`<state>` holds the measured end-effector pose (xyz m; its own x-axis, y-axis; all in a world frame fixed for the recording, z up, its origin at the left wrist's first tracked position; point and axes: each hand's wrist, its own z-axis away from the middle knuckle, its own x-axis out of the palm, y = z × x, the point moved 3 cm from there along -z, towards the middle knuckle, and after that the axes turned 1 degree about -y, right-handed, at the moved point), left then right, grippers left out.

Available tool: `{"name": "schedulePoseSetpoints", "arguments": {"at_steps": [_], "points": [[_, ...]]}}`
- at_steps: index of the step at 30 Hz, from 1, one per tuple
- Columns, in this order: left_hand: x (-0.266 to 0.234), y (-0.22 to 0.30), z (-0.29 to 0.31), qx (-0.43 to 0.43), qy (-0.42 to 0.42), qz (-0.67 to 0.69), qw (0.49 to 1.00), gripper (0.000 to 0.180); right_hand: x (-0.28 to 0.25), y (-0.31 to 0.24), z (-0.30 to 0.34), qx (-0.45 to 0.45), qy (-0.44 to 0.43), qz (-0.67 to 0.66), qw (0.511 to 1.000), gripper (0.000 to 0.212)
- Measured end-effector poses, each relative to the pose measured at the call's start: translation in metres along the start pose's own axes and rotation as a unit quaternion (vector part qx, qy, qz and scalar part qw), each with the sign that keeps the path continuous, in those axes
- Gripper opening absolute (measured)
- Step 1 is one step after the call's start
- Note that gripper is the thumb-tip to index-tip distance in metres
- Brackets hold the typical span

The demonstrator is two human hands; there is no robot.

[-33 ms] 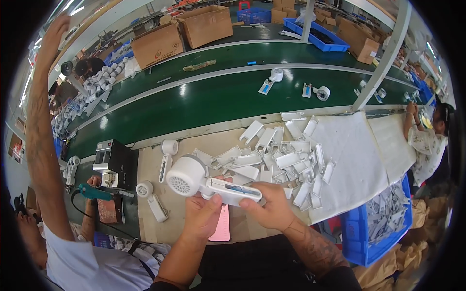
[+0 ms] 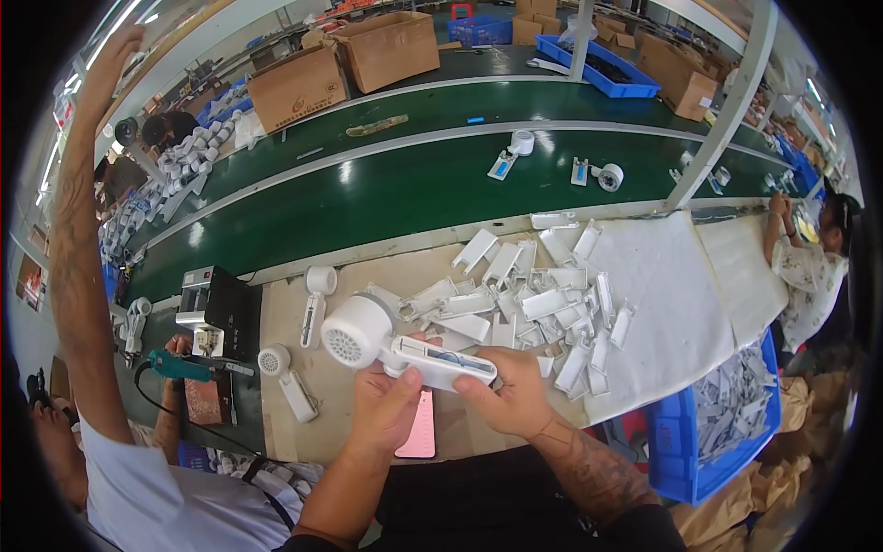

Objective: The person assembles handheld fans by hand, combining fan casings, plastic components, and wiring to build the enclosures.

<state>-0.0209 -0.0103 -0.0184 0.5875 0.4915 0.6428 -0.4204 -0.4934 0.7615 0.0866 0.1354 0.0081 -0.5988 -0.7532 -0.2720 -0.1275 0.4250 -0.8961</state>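
Observation:
Both my hands hold a white handheld fan (image 2: 359, 333) over the bench, its round grilled head at the left and its handle pointing right. A long slot in the handle faces up, with dark and bluish wire-like parts inside. My left hand (image 2: 388, 405) grips the neck end of the handle, thumb on its side. My right hand (image 2: 510, 396) closes round the far end of the handle. A pink-screened phone (image 2: 419, 428) lies below the fan, partly hidden by my left hand. Two more white fans, one upright (image 2: 315, 304) and one slanted (image 2: 287, 382), lie to the left.
A pile of white handle shells (image 2: 552, 299) spreads right of the fan. Beyond runs a green conveyor belt (image 2: 386, 198) carrying a few fans. A black machine (image 2: 216, 313) and a teal tool (image 2: 177, 365) are at the left, beside a co-worker's raised arm (image 2: 78, 248). A blue crate (image 2: 676, 442) stands at the lower right.

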Motion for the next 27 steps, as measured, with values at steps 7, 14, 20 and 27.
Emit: {"name": "schedulePoseSetpoints", "arguments": {"at_steps": [7, 14, 20, 27], "points": [[-0.061, 0.017, 0.006, 0.006, 0.124, -0.269, 0.955, 0.024, 0.005, 0.028, 0.019, 0.026, -0.169, 0.023, 0.985, 0.032], [-0.126, 0.079, 0.023, -0.052, 0.145, -0.743, 0.651, 0.028, -0.095, 0.046, 0.045, 0.099, 0.014, 0.135, 0.986, 0.031], [-0.16, 0.063, -0.008, -0.017, 0.175, -0.782, 0.598, 0.031, -0.134, 0.101, 0.066, 0.071, 0.116, 0.272, 0.953, 0.035], [-0.154, 0.066, -0.003, 0.153, 0.293, -0.792, 0.513, 0.042, -0.131, 0.137, 0.09, 0.081, 0.198, 0.198, 0.957, 0.029]]}}
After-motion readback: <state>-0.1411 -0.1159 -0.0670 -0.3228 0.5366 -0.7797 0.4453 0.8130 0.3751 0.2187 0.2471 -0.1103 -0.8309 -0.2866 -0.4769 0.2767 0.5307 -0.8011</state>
